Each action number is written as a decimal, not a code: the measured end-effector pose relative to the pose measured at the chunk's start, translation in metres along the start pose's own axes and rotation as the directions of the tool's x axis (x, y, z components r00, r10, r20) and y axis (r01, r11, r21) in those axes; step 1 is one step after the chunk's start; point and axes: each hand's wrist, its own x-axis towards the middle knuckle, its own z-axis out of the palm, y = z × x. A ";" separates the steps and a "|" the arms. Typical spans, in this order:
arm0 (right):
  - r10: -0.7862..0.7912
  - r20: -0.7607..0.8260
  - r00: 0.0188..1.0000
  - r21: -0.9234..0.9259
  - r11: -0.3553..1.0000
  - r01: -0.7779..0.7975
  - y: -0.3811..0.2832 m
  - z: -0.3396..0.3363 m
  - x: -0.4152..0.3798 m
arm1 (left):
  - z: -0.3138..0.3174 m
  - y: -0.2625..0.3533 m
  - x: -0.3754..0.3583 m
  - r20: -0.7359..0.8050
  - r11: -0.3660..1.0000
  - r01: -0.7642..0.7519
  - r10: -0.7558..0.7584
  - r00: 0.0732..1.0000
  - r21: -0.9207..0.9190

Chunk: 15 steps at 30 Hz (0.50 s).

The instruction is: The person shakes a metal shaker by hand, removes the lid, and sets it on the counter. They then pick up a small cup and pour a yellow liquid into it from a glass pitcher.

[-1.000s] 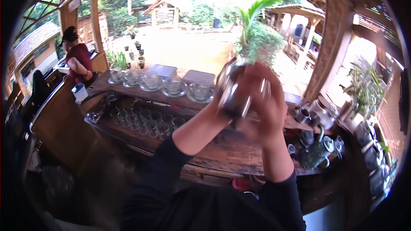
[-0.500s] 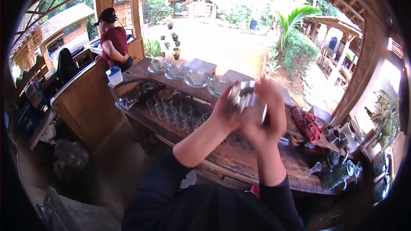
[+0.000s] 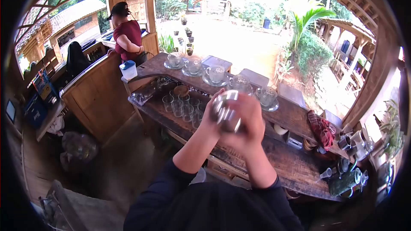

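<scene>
Both hands are wrapped around a shiny metal shaker [image 3: 226, 108], raised in front of me above the wooden counter. My left hand [image 3: 209, 122] grips its left side. My right hand [image 3: 249, 122] closes over its right side, blurred by motion. Fingers and glare hide part of the shaker, so its full shape does not show. Just beyond it, several glass cups on saucers [image 3: 215, 75] line the raised counter shelf [image 3: 282, 110]. Below and to the left, a group of clear drinking glasses [image 3: 176, 107] stands on the lower counter [image 3: 274, 162].
A red checked cloth [image 3: 321, 130] lies at the shelf's right end, above a green enamel pot [image 3: 344, 182] and a small glass [image 3: 325, 174]. At the left end stands a blue-lidded container [image 3: 128, 70]. A person in a dark red top [image 3: 127, 38] stands beyond it.
The shaker and both hands have moved left in the view and slightly lower. The counter and background have shifted right as my head turned a little left. Both hands keep their hold.
</scene>
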 end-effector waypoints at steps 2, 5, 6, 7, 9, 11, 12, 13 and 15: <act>-0.078 0.311 0.947 -0.309 0.934 0.179 -0.051 -0.017 0.005 | 0.073 0.008 -0.035 0.090 0.995 0.071 -0.064 0.994 -0.070; -0.894 0.184 0.409 -0.331 0.336 0.882 -0.071 -0.021 -0.017 | 0.082 -0.011 -0.050 0.610 0.965 -0.256 0.237 0.756 -0.058; -0.910 0.108 0.401 -0.326 0.348 0.879 -0.064 -0.014 -0.015 | 0.076 -0.008 -0.049 0.610 0.965 -0.257 0.239 0.755 -0.060; -0.827 0.120 0.549 -0.279 0.503 0.818 -0.052 -0.011 -0.016 | 0.060 -0.003 -0.046 0.486 0.984 -0.176 0.156 0.860 -0.004; -0.441 0.280 0.853 -0.213 0.838 0.503 -0.025 -0.004 -0.019 | 0.036 0.004 -0.034 0.177 0.994 0.052 -0.035 0.984 -0.093; -0.021 0.069 0.997 -0.105 0.994 0.028 0.010 0.018 -0.014 | -0.074 -0.044 0.006 0.370 0.922 -0.140 0.279 0.886 -0.361; 0.172 -0.091 0.981 0.032 0.985 -0.170 0.015 0.021 -0.010 | -0.055 -0.044 -0.003 0.225 0.960 -0.279 0.271 0.936 0.007; 0.213 -0.147 0.966 0.073 0.976 -0.204 0.013 0.014 -0.006 | -0.035 -0.041 -0.009 0.086 0.862 -0.322 0.314 0.946 0.391; -0.043 0.020 0.999 -0.106 0.993 0.044 -0.009 -0.004 -0.005 | -0.028 -0.055 -0.012 0.391 0.793 0.016 0.283 0.876 -0.609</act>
